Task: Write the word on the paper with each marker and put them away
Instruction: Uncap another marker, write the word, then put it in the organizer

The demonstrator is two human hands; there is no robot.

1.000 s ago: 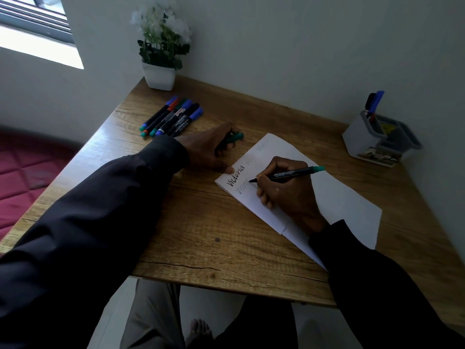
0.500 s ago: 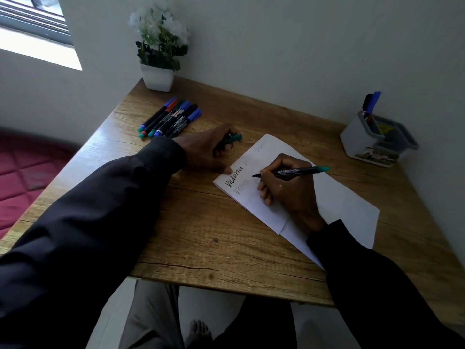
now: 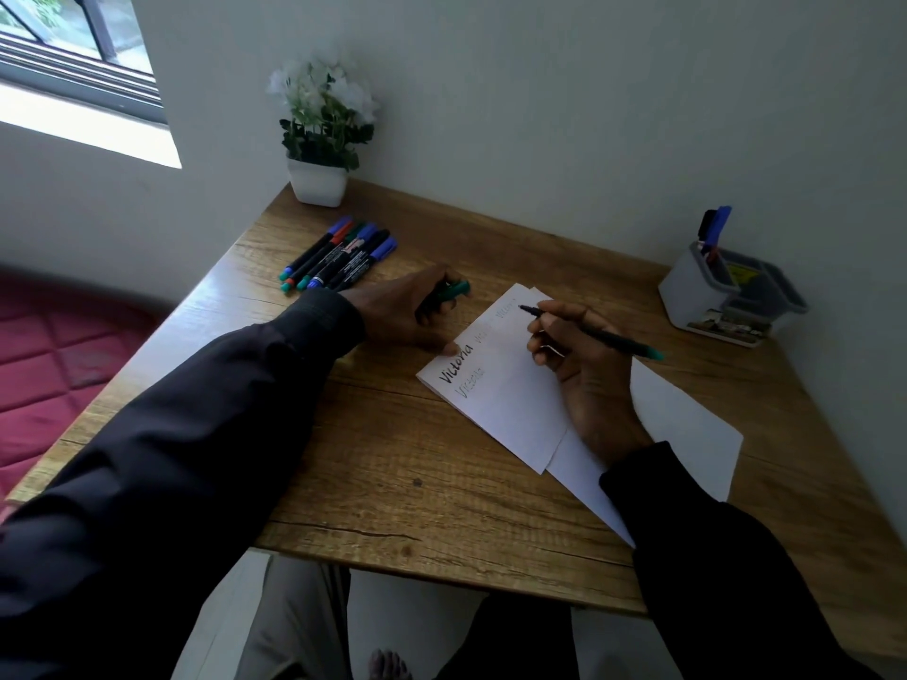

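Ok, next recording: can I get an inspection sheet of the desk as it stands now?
Surface: wooden desk, set in a wall corner.
Job's things: paper with "Victoria" written several times; marker uncapped, tip at the paper's far end; cap; marker row at far left; holder at far right with stored markers.
Clutter: plant in a white pot at the far left corner.
Grippers: left hand holds the cap, thumb at the paper's corner; right hand grips the marker.
Cables: nothing seen.
Surroundings: window upper left; red mat on the floor at left.
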